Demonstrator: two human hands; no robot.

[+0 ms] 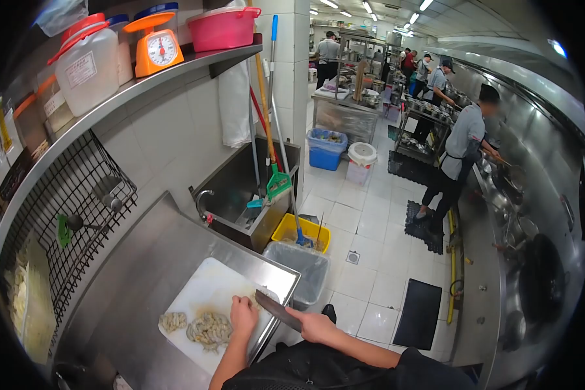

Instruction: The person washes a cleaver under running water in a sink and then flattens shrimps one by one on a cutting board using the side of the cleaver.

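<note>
My right hand [318, 327] is wrapped round the handle of a dark-bladed kitchen knife [277, 310]. The blade lies over the right edge of a white cutting board [208, 279], its tip by some small greyish pieces [259, 300]. Just left of the blade, my left hand [244, 314] rests on the board with its fingers curled together; whatever they hold is hidden. Beside my left wrist sits a larger heap of greyish raw pieces that look like peeled shrimp [209, 329]. A smaller heap [173, 321] of the same lies at the board's left edge.
The board is on a steel counter [136, 292], with a grey bin [297, 266] off its right end. Behind are a sink [240, 201] with brooms and a yellow bucket [302, 232]. A shelf [143, 81] runs overhead. A person [461, 143] stands at the stoves.
</note>
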